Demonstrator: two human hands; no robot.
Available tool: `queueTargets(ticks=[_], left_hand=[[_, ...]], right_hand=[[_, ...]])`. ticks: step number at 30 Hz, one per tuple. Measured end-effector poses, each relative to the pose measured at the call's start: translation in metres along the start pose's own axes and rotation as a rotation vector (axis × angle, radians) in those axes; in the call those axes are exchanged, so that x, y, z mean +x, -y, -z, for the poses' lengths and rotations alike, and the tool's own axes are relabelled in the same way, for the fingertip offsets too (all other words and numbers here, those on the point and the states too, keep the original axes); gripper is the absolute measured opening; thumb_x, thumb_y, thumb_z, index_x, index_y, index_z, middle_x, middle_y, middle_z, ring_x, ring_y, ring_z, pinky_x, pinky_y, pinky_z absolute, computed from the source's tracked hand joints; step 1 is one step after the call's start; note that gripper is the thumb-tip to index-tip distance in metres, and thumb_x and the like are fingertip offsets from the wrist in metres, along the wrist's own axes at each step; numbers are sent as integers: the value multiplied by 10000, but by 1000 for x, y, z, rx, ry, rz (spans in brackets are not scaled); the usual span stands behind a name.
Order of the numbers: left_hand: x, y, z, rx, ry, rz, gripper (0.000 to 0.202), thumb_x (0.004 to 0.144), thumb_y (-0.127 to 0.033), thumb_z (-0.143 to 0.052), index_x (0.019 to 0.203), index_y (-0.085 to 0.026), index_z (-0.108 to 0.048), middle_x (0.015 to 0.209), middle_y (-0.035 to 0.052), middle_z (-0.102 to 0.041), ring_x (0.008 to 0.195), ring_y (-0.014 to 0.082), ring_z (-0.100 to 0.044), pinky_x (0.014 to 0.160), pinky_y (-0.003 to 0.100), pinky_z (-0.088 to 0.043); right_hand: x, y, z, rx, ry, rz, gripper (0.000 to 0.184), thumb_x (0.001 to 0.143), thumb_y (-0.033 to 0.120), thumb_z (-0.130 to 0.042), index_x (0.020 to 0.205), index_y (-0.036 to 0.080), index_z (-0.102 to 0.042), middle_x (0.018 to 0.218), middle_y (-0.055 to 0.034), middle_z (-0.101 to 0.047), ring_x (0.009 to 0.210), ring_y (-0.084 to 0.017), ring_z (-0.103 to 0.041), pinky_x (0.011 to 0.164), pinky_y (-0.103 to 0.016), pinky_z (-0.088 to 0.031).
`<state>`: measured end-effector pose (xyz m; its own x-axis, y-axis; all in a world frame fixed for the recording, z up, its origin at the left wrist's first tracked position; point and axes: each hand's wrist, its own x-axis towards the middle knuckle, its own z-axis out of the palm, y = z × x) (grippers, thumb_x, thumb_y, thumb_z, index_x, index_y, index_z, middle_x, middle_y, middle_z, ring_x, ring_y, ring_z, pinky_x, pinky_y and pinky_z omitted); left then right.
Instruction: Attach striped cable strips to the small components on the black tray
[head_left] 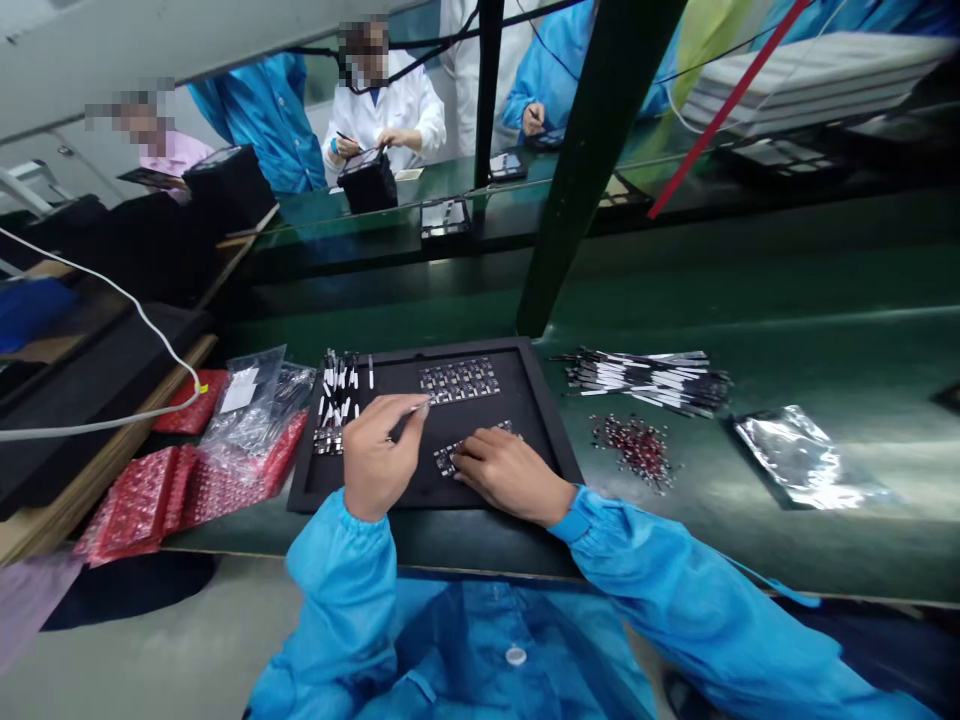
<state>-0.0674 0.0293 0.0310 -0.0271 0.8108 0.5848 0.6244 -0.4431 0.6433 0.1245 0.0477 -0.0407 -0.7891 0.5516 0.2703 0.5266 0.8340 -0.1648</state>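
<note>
A black foam tray (555,430) lies in front of me on the green bench. Over its left part is my left hand (379,450), thumb and forefinger pinched together; whatever is between them is too small to make out. My right hand (510,472) is palm down, its curled fingers gripping a small circuit board panel (446,459) and hiding part of it. Another circuit board panel (459,380) lies farther back in the tray. Black-and-white strips (341,372) are gathered at the tray's left, with small boards (328,441) below them.
Right of the tray are a bundle of black-and-white strips (645,380), a pile of tiny red and dark parts (636,448) and a silver bag (799,455). Red bubble-wrap packs (139,500) and clear bags (251,405) lie left. A green post (592,150) rises behind; co-workers sit beyond.
</note>
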Motion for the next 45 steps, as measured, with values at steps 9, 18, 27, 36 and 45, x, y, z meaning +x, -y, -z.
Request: queueTargets(ticks=[9, 18, 27, 36, 45], left_hand=[[-1, 16, -28, 144, 236, -355, 345, 844, -4, -549, 977, -225, -777, 1172, 103, -697, 1132, 258, -601, 950, 474, -534], [18, 24, -38, 13, 359, -449, 485, 846, -17, -522, 1206, -292, -693, 1521, 84, -455, 1430, 295, -383, 1122, 565, -408], [70, 75, -74, 493, 839, 156, 743, 785, -483, -736, 1407, -143, -514, 1407, 170, -519, 1318, 369, -458, 1106, 481, -388], [66, 59, -76, 349, 632, 171, 594, 732, -348, -786, 1269, -153, -622, 1280, 170, -581, 1237, 372, -507, 1076, 543, -385], [45, 39, -92, -673, 614, 566, 270, 870, -418, -654, 907, -152, -624, 778, 21, -663, 674, 142, -635, 661, 266, -509]], right_hand=[[-1, -30, 48, 1177, -66, -687, 445, 979, 563, -441, 961, 174, -656, 835, -63, -651, 665, -181, -635, 477, -282, -497], [4, -46, 45, 1421, -121, -683, 420, 780, 574, -725, 776, 177, -591, 606, 44, -539, 488, -85, -487, 460, -223, -437], [-7, -93, 53, 959, -370, -765, 348, 841, 526, -640, 773, 187, -597, 574, 27, -540, 481, -117, -484, 465, -262, -372], [-2, -88, 30, 1132, -344, -737, 418, 791, 604, -694, 782, 198, -596, 579, 38, -541, 489, -120, -519, 463, -265, -464], [4, -69, 22, 1419, -464, -795, 430, 709, 529, -821, 839, 194, -586, 696, 7, -651, 647, -157, -670, 609, -292, -607]])
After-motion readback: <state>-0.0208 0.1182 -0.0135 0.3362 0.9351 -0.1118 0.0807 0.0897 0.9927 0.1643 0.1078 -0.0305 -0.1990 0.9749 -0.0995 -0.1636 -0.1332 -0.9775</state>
